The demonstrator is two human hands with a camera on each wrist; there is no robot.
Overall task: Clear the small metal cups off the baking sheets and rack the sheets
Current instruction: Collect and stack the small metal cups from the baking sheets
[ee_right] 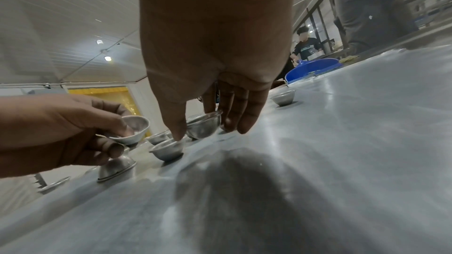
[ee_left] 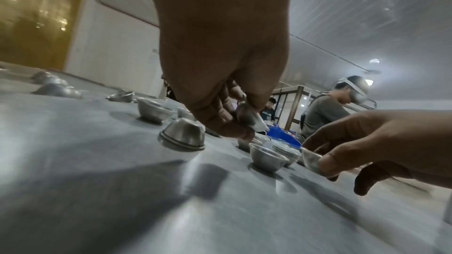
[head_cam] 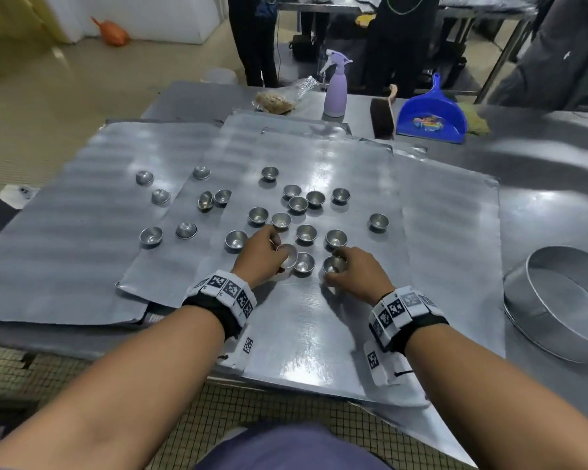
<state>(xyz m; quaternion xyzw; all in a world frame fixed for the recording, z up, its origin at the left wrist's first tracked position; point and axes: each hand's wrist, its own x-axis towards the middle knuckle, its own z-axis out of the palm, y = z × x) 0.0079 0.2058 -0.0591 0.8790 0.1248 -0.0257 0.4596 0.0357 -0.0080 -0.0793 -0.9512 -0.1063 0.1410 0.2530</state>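
Observation:
Several small metal cups [head_cam: 306, 233] lie scattered over overlapping baking sheets [head_cam: 319, 320]; a few on the left [head_cam: 186, 230] are upside down. My left hand [head_cam: 279, 256] pinches one tilted cup [head_cam: 288, 255], lifted just off the sheet; the left wrist view shows the same cup [ee_left: 247, 117] between its fingers [ee_left: 221, 121]. My right hand [head_cam: 333, 270] grips another cup [head_cam: 335, 264] by the rim, thumb on one side and fingers on the other, tilted just above the sheet [ee_right: 318, 142] as the right wrist view's cup [ee_right: 203, 127] shows. An upright cup [head_cam: 304, 262] stands between the hands.
A round cake tin [head_cam: 557, 300] sits at the right on the steel table [head_cam: 550, 184]. Along the back stand a lilac spray bottle [head_cam: 335, 88], a brush [head_cam: 382, 115] and a blue dustpan [head_cam: 431, 115]. People stand behind the table. The sheets overhang the near edge.

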